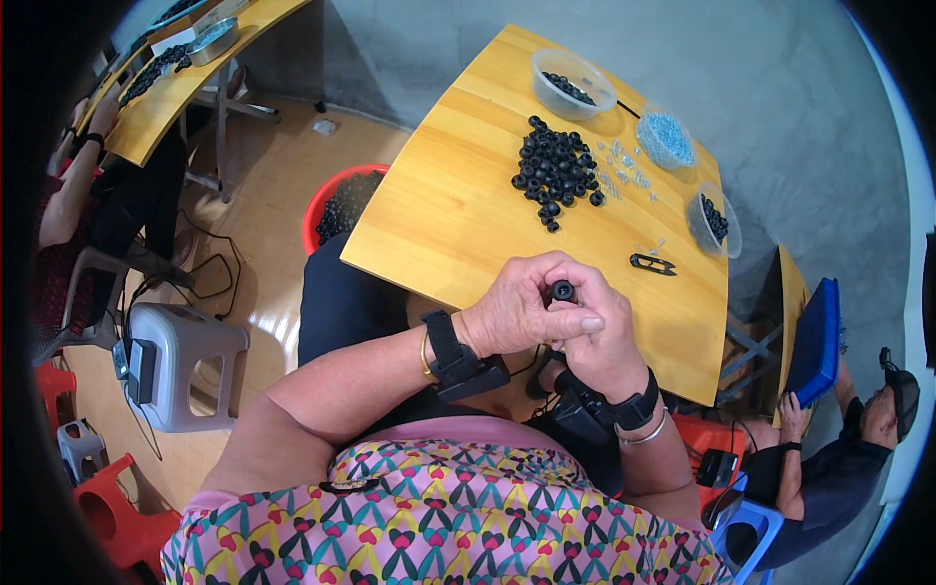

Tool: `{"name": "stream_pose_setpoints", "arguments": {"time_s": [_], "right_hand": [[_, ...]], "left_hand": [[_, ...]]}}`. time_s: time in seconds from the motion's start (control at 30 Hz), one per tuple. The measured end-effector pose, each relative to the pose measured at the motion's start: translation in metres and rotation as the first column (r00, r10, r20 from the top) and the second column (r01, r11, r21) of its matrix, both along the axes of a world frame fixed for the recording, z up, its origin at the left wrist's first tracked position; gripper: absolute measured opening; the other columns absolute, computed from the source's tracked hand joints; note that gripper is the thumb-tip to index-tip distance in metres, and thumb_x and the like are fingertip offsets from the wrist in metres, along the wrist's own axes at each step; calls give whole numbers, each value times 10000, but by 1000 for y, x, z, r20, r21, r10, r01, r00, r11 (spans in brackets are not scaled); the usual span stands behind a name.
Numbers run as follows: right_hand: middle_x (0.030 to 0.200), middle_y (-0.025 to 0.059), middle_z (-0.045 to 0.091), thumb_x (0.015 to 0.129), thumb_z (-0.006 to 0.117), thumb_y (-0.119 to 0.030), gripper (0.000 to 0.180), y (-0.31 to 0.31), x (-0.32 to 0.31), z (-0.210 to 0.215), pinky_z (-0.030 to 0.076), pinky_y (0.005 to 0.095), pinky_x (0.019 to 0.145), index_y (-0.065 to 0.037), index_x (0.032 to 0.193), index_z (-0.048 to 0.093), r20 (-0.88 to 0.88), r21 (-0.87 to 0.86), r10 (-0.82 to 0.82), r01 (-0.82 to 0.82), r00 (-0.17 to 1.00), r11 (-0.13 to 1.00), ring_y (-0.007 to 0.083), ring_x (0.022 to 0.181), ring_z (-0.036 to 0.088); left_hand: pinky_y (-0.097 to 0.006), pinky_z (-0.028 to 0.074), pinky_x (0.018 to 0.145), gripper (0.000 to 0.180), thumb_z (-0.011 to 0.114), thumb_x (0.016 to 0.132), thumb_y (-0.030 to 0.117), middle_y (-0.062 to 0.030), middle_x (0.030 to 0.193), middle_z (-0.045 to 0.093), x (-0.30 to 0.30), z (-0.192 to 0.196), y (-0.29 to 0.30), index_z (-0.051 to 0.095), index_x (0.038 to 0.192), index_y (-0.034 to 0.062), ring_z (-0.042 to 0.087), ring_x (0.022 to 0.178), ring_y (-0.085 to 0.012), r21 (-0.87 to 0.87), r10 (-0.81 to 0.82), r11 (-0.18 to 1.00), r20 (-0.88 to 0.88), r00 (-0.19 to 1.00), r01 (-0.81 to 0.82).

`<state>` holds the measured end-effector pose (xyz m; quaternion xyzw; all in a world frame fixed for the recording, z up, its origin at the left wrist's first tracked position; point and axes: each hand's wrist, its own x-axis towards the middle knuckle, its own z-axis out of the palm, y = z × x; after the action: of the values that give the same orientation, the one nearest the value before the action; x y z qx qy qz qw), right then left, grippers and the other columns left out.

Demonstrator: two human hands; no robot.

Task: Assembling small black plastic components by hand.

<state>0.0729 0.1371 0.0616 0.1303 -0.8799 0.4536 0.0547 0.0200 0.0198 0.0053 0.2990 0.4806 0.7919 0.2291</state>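
Observation:
My left hand and my right hand meet just in front of the near edge of the yellow wooden table. Between them they grip a small black cylindrical part with a round hole in its end, which faces up. The fingers of both hands are closed around it, thumbs pressed together. Farther back on the table lies a heap of small round black parts. Small clear pieces are scattered to its right. A pair of black thread snips rests nearer my right hand.
Along the table's far and right side stand a tub with black parts, a tub of pale blue pieces and another tub. Left of the table is a red basin. A grey stool stands farther left. People sit at both sides.

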Motion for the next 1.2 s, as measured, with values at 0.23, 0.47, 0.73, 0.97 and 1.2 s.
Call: {"name": "stream_pose_setpoints", "arguments": {"time_s": [0.23,0.47,0.73,0.97,1.2], "right_hand": [[870,172,552,768,521,-3,219,13,-5,5,452,363,669,-8,980,465,-171,140,-9,33,985,990,338,789,558],[778,163,513,727,569,8,239,16,-5,3,431,387,609,-12,933,449,-234,280,82,-13,969,960,349,727,534],[814,172,490,724,572,4,257,14,-3,-8,423,389,621,-11,949,447,-186,252,76,-27,980,967,358,739,515],[832,172,504,738,560,2,282,23,-7,-20,432,382,650,-11,999,451,-160,192,86,-55,983,980,360,763,520],[869,168,529,734,565,5,281,15,0,8,439,370,670,-11,990,449,-162,133,89,-68,983,989,348,798,536]], "left_hand": [[-217,448,626,258,627,803,261,1,784,558,-20,14,-17,567,897,28,529,732,-77,41,-204,978,338,919,202],[-173,361,473,239,555,851,272,16,685,523,-17,5,-14,574,878,35,445,559,-56,137,-434,897,449,781,420],[-163,295,427,199,536,868,246,57,673,505,-4,9,-11,584,912,59,374,518,-19,-70,-206,959,491,847,274],[-167,345,454,202,541,865,244,33,682,525,-5,3,-7,584,891,48,418,535,-27,-58,-182,968,511,840,245],[-256,468,706,526,748,668,226,-35,933,522,-5,16,-10,481,1074,26,536,940,-145,-25,-92,995,122,988,95]]}}
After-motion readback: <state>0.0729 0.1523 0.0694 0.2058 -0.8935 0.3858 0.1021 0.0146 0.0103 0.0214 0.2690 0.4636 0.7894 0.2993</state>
